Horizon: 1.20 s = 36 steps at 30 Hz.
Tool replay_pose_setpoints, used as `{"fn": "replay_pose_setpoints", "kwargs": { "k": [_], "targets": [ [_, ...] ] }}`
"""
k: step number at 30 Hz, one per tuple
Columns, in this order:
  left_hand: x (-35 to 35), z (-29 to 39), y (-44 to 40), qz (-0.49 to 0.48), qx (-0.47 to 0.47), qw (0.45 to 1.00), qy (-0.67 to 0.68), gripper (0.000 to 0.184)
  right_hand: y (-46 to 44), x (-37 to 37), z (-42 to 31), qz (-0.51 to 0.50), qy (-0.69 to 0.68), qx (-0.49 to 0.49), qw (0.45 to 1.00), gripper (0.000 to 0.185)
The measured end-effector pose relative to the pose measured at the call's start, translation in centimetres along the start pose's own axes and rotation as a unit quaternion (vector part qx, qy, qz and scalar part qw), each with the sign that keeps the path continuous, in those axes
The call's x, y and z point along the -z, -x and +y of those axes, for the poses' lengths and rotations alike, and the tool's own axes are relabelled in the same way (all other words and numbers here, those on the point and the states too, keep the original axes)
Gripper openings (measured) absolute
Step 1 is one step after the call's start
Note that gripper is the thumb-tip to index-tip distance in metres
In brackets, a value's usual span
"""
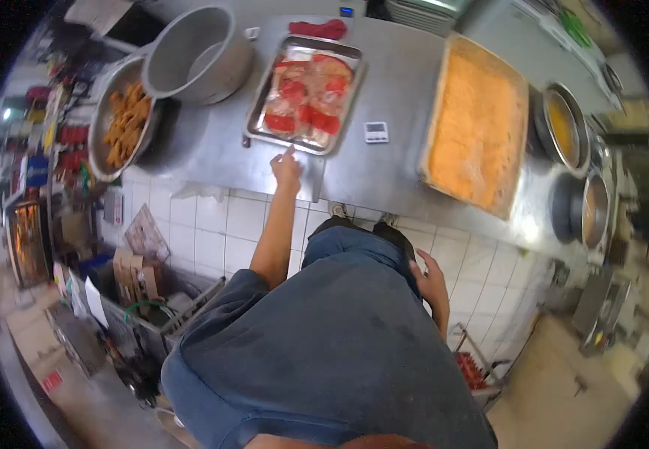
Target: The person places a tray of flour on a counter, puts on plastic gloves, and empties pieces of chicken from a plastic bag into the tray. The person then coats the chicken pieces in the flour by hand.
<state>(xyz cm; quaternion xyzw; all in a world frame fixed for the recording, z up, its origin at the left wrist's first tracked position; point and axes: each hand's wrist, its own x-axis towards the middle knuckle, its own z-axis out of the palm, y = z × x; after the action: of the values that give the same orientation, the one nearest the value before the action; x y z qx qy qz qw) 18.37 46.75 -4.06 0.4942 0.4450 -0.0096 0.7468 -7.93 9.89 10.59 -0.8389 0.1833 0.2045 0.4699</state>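
1. I'm watching the left grip [287,168], a bare hand, hovering over the near edge of the steel table [398,90]. Its index finger is pointing at the tray ahead; the hand is blurring, so I cannot tell how wide or narrow it is standing.
2. The metal tray [305,146] is lying on the table just beyond that fingertip; I cannot tell if the two are touching. Red and pale pieces [320,118] are covering most of its floor.
3. I'm seeing the right grip [430,281] hanging low, beside the dark blue shirt [324,337] and well apart from the tray. It is standing wide, thumb parted from the fingers.
4. A small dark object [246,141] is sitting by the tray's near left corner; a red item [319,29] is lying just past the far edge.
5. Left of the tray, a deep pot [227,81] is standing near a bowl [98,153] that is holding golden-brown pieces [126,126].
6. To the right, I'm noting a white timer-like device [376,132] lying between the metal tray and a large pale tray [434,120], which orange, crumbly matter [481,112] is filling.
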Motion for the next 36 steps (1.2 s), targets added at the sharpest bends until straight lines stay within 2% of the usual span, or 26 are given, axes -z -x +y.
{"fn": "replay_pose_setpoints", "kwargs": {
  "k": [2, 3, 4, 6, 8, 9, 12, 13, 14, 15, 16, 17, 19, 22, 25, 26, 28, 30, 32, 34, 36],
  "targets": [
    [-0.2, -0.1, -0.6, -0.064, 0.067, 0.995, 0.041, 0.041, 0.4, -1.4, 0.9, -0.01, -0.001, -0.007, 1.0, 0.052],
    [-1.2, 0.5, 0.2, -0.077, 0.089, 0.993, 0.025, 0.038, 0.6, -2.0, 0.8, -0.009, -0.017, -0.018, 1.0, 0.053],
    [-2.0, 0.5, 0.0, -0.075, 0.105, 0.992, -0.018, 0.043, 0.7, -2.2, 0.8, -0.008, -0.034, -0.023, 0.999, 0.054],
    [-1.0, -2.0, -4.1, -0.147, 0.089, 0.985, -0.023, 0.047, 1.7, -1.6, 0.7, 0.009, -0.033, -0.051, 0.998, 0.054],
    [-2.6, -1.8, -2.6, -0.112, 0.102, 0.988, 0.003, 0.05, 2.4, -1.1, 1.6, 0.037, -0.04, -0.067, 0.996, 0.053],
    [-3.8, -1.5, 0.0, -0.059, 0.109, 0.992, 0.031, 0.049, 2.7, -0.8, 2.7, 0.056, -0.048, -0.068, 0.995, 0.052],
    [-8.1, -3.2, 9.1, -0.019, -0.01, 0.998, -0.061, 0.043, 3.5, 1.7, 1.6, 0.102, -0.074, -0.087, 0.988, 0.049],
    [-9.6, -4.9, 12.9, -0.108, -0.143, 0.981, -0.078, 0.036, 3.6, 2.3, 2.0, 0.119, -0.093, -0.092, 0.984, 0.048],
    [-11.3, -5.7, 16.3, -0.221, -0.276, 0.923, -0.15, 0.034, 3.9, 2.8, 2.5, 0.133, -0.113, -0.096, 0.98, 0.047],
    [-14.0, -4.7, 21.6, -0.304, -0.339, 0.86, -0.229, 0.035, 3.8, 3.6, 2.9, 0.132, -0.121, -0.086, 0.98, 0.047],
    [-16.6, -4.6, 24.9, -0.347, -0.385, 0.792, -0.323, 0.042, 3.6, 4.5, 3.4, 0.129, -0.129, -0.074, 0.98, 0.046],
    [-19.1, -5.5, 26.4, -0.393, -0.431, 0.731, -0.355, 0.048, 3.6, 5.3, 4.1, 0.125, -0.136, -0.063, 0.981, 0.046],
    [-24.8, -9.1, 26.0, -0.381, -0.579, 0.606, -0.39, 0.043, 3.1, 6.9, 6.4, 0.115, -0.135, -0.019, 0.984, 0.047],
    [-30.3, -13.5, 25.0, -0.247, -0.61, 0.455, -0.6, 0.038, 3.6, 10.7, 9.4, 0.11, -0.14, 0.016, 0.984, 0.049],
    [-33.2, -16.6, 18.8, -0.344, -0.541, 0.496, -0.586, 0.034, 4.7, 14.5, 11.7, 0.169, -0.182, -0.008, 0.969, 0.059],
    [-34.1, -16.1, 19.7, -0.337, -0.54, 0.525, -0.564, 0.032, 4.7, 16.0, 12.2, 0.198, -0.202, -0.022, 0.959, 0.065],
    [-33.5, -14.7, 22.9, -0.323, -0.529, 0.582, -0.527, 0.032, 4.1, 18.4, 12.4, 0.253, -0.164, 0.048, 0.952, 0.075],
    [-33.2, -12.7, 25.9, -0.34, -0.505, 0.631, -0.482, 0.033, 2.2, 20.5, 11.3, 0.302, -0.011, 0.206, 0.931, 0.074],
    [-33.3, -11.6, 27.8, -0.361, -0.474, 0.673, -0.439, 0.036, -0.9, 22.7, 9.2, 0.321, 0.027, 0.281, 0.904, 0.073],
    [-33.6, -10.8, 28.9, -0.386, -0.442, 0.706, -0.397, 0.04, -6.6, 24.4, 7.2, 0.266, -0.053, 0.303, 0.914, 0.068],
    [-33.8, -9.7, 30.3, -0.412, -0.44, 0.697, -0.389, 0.048, -12.5, 25.7, 2.9, 0.322, -0.051, 0.368, 0.871, 0.064]
  ]
}}
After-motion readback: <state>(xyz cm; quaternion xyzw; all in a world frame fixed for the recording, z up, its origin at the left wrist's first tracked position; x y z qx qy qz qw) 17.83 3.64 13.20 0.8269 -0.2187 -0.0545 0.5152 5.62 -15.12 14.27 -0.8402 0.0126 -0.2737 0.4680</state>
